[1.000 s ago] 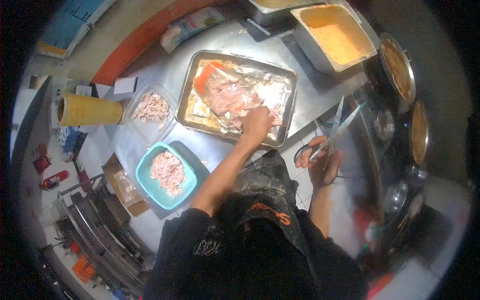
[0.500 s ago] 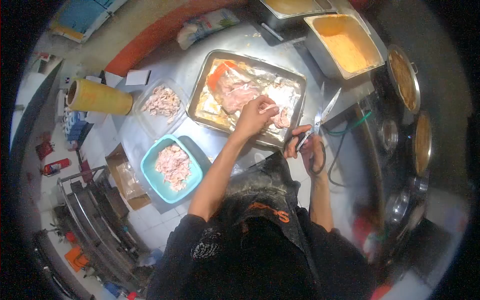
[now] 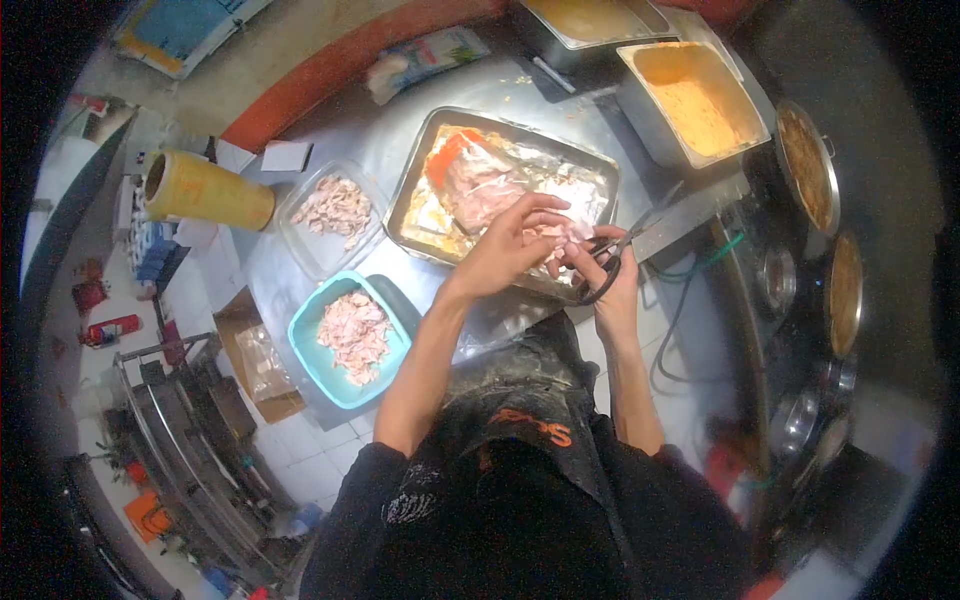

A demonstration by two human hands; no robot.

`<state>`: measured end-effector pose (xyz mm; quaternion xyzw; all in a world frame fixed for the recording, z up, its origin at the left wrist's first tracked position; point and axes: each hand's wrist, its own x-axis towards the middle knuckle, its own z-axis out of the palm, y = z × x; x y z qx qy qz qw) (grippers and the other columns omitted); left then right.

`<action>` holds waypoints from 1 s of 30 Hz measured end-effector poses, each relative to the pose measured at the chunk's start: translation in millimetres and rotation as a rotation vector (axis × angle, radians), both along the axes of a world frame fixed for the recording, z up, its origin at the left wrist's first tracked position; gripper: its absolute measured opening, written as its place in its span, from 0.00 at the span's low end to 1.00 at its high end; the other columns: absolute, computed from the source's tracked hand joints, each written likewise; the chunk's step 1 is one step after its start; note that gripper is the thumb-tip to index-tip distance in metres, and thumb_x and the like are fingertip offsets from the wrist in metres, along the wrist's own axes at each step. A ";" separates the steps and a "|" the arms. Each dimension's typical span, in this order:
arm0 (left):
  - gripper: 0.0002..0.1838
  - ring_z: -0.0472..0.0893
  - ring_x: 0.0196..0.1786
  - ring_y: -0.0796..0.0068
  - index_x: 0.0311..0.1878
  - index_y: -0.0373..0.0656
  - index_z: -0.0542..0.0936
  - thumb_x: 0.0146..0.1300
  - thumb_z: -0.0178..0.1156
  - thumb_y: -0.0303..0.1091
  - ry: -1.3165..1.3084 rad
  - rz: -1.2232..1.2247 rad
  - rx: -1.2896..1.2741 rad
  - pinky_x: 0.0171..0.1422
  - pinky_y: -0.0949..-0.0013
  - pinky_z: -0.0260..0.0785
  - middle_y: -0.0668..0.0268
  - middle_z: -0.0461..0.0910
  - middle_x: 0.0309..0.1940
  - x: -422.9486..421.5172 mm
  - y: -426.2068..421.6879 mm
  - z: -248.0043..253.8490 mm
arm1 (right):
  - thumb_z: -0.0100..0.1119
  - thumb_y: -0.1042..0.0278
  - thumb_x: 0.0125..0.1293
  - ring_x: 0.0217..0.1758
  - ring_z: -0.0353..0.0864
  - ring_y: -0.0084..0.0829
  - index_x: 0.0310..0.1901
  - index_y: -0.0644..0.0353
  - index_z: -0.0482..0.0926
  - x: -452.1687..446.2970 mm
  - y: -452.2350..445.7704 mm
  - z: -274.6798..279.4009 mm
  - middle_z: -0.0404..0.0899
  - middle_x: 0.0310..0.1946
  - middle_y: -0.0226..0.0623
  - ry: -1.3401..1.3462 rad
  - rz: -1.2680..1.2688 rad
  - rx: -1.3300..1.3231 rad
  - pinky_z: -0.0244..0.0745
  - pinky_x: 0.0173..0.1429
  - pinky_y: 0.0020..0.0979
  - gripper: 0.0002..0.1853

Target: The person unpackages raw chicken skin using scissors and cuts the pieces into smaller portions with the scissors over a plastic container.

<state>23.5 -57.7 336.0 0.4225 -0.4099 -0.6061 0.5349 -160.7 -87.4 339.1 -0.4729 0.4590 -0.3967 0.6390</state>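
My left hand (image 3: pixel 510 245) is over the near right part of a metal tray (image 3: pixel 400 205). Its thumb and index finger close on a small strip of raw meat (image 3: pixel 572 232), while the other fingers are raised apart. Close beside it, my right hand (image 3: pixel 612 285) grips black-handled scissors (image 3: pixel 640 222), their blades pointing up and right, away from the meat. The fingertips of both hands meet around the strip, partly hiding it. A larger pale pink piece of raw meat (image 3: pixel 485 190) lies in the foil-lined tray, beside an orange-red patch.
Cut meat fills part of a turquoise tub (image 3: pixel 300 340) and a clear container (image 3: pixel 285 225) to the left. A yellow roll (image 3: pixel 210 190) stands beyond them. Deep metal pans (image 3: pixel 640 100) are at the back right; round pans (image 3: pixel 845 290) line the right side.
My right hand has come up and left to meet my left hand at the meat. The scissors have swung toward the upper right, their blades now closer together.
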 end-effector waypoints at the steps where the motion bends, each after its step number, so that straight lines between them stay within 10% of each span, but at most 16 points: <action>1: 0.24 0.82 0.54 0.71 0.68 0.39 0.70 0.70 0.60 0.24 0.031 0.004 0.015 0.56 0.68 0.78 0.60 0.75 0.62 -0.8 5.3 6.2 | 0.74 0.66 0.64 0.34 0.79 0.18 0.57 0.60 0.72 2.6 -1.0 0.7 0.82 0.37 0.30 0.040 0.014 -0.010 0.70 0.35 0.19 0.24; 18: 0.23 0.82 0.49 0.75 0.68 0.38 0.72 0.71 0.59 0.28 0.043 0.196 0.183 0.51 0.71 0.74 0.58 0.83 0.48 45.5 126.2 4.4 | 0.74 0.73 0.62 0.36 0.77 0.15 0.50 0.59 0.77 55.3 19.2 30.5 0.77 0.36 0.24 0.140 0.553 -0.119 0.71 0.37 0.18 0.18; 30: 0.21 0.82 0.37 0.71 0.53 0.39 0.80 0.81 0.49 0.49 -0.580 0.292 0.304 0.46 0.68 0.75 0.64 0.85 0.36 69.1 178.5 48.0 | 0.72 0.69 0.64 0.41 0.82 0.22 0.54 0.59 0.76 107.4 20.5 43.7 0.82 0.36 0.32 0.118 0.707 -0.171 0.77 0.45 0.26 0.19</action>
